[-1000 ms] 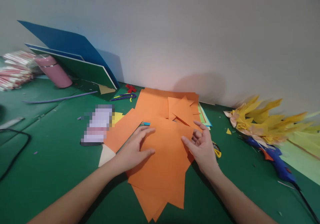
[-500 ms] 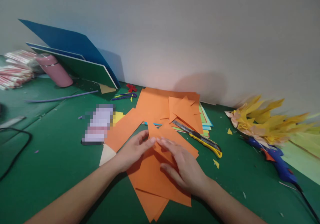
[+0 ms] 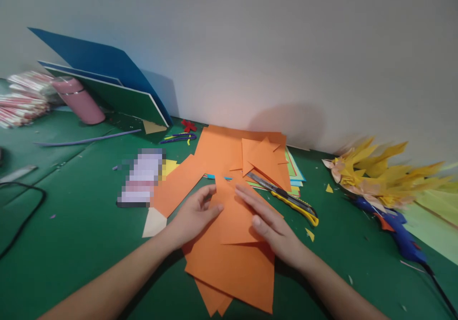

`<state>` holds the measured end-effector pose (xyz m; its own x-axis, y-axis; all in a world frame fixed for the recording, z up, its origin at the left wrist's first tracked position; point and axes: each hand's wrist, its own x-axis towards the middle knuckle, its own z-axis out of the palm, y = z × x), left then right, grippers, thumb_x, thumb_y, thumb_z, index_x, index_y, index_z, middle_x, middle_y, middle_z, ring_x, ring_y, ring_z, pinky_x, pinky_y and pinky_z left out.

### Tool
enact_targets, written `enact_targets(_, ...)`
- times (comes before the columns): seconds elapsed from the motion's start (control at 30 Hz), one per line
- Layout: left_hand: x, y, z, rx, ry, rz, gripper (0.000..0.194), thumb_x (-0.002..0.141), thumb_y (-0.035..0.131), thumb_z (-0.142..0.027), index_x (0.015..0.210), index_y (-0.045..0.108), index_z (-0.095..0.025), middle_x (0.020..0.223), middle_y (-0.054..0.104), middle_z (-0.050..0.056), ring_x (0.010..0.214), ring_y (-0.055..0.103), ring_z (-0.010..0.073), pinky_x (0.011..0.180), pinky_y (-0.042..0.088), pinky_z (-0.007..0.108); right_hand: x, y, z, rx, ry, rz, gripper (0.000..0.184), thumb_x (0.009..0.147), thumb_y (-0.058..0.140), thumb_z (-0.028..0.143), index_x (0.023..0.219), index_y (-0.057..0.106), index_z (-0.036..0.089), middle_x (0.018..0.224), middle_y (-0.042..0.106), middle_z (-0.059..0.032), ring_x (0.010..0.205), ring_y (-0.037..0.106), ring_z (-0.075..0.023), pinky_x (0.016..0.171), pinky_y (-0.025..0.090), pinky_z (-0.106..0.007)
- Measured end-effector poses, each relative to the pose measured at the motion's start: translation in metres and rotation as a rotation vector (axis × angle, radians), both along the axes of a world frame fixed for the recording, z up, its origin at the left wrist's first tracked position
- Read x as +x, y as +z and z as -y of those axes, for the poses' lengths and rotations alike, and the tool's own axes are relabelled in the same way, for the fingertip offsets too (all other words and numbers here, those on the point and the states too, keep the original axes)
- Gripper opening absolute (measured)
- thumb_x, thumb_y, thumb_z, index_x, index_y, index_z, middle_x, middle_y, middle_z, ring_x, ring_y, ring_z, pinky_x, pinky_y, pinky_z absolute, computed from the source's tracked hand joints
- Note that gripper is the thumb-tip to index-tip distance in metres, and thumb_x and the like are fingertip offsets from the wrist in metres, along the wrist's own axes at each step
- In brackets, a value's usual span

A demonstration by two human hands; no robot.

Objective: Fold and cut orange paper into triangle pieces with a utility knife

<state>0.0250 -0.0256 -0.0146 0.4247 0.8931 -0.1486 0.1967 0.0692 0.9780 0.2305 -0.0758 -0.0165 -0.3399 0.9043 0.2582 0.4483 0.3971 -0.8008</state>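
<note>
My left hand (image 3: 196, 216) pinches the left edge of a small orange paper sheet (image 3: 234, 222), thumb in front and fingers behind. The sheet is raised and tilted above the pile. My right hand (image 3: 270, 227) lies along its right edge, fingers stretched out and thumb apart. Beneath, larger orange sheets (image 3: 232, 272) overlap on the green table with their corners out of line. Just beyond my right hand lies a yellow utility knife (image 3: 293, 204), its front end over more orange paper.
At the back sits a stack of orange paper (image 3: 218, 148) with folded pieces (image 3: 265, 158) on top. Left are a phone (image 3: 143, 177), a pink bottle (image 3: 80, 100) and leaning boards (image 3: 107, 91). Right are yellow paper flowers (image 3: 379, 172) and a blue glue gun (image 3: 404, 236) with its cord.
The small sheet has tipped up so its face and lower edge show. My right hand has moved right, away from my left fingertips. The larger sheet below has turned slightly.
</note>
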Motion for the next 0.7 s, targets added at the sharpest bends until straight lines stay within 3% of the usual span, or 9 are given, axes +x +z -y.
enact_targets(0.13,0.005,0.008,0.004,-0.104,0.026,0.156,0.037,0.078,0.06,-0.033,0.112,0.051,-0.02,0.115,0.066,0.008,0.097,0.066,0.0225,0.085,0.053,0.04,0.002,0.003,-0.005,-0.31,-0.015,-0.354,0.057,0.094,0.037,0.055,0.141,0.037,0.024,0.134,0.056,-0.0131,0.118,0.057,-0.0249,0.091,0.051,-0.043)
enact_targets(0.2,0.006,0.011,0.005,-0.109,0.036,0.212,0.042,0.076,0.063,-0.036,0.112,0.051,-0.02,0.116,0.065,0.009,0.094,0.067,0.0228,0.084,0.053,0.041,0.001,0.007,-0.009,-0.504,0.042,-0.493,0.068,0.086,0.051,0.059,0.141,0.037,0.022,0.127,0.061,-0.0141,0.107,0.064,-0.026,0.088,0.052,-0.044)
enact_targets(0.27,0.007,0.012,0.006,-0.117,0.042,0.229,0.045,0.074,0.064,-0.038,0.113,0.051,-0.02,0.116,0.065,0.01,0.096,0.066,0.0245,0.083,0.054,0.041,-0.001,0.011,-0.012,-0.679,0.094,-0.58,0.074,0.072,0.069,0.056,0.134,0.047,0.022,0.12,0.065,-0.0125,0.101,0.066,-0.026,0.089,0.051,-0.043)
enact_targets(0.37,0.007,0.011,0.007,-0.092,0.089,0.187,0.044,0.072,0.066,-0.041,0.107,0.055,-0.018,0.114,0.065,0.012,0.101,0.063,0.0273,0.083,0.053,0.041,-0.005,0.017,-0.019,-0.876,0.113,-0.579,0.06,0.061,0.081,0.046,0.111,0.064,0.018,0.103,0.071,-0.009,0.093,0.067,-0.0244,0.088,0.05,-0.039)
enact_targets(0.53,0.005,0.006,0.008,0.022,0.191,0.102,0.035,0.068,0.069,-0.038,0.095,0.058,-0.019,0.096,0.065,0.006,0.087,0.061,0.0212,0.08,0.05,0.037,-0.014,0.019,-0.027,-0.946,-0.012,-0.52,0.042,0.056,0.083,0.045,0.081,0.07,0.014,0.075,0.071,-0.0035,0.069,0.066,-0.019,0.069,0.05,-0.031)
enact_targets(0.7,0.007,0.003,0.009,-0.002,0.159,0.211,0.056,0.065,0.072,-0.031,0.113,0.047,-0.02,0.082,0.052,-0.002,0.066,0.052,0.0112,0.059,0.045,0.025,-0.017,0.015,-0.027,-0.94,-0.106,-0.598,0.043,0.052,0.084,0.046,0.077,0.07,0.014,0.068,0.069,-0.0024,0.064,0.064,-0.017,0.064,0.047,-0.029)
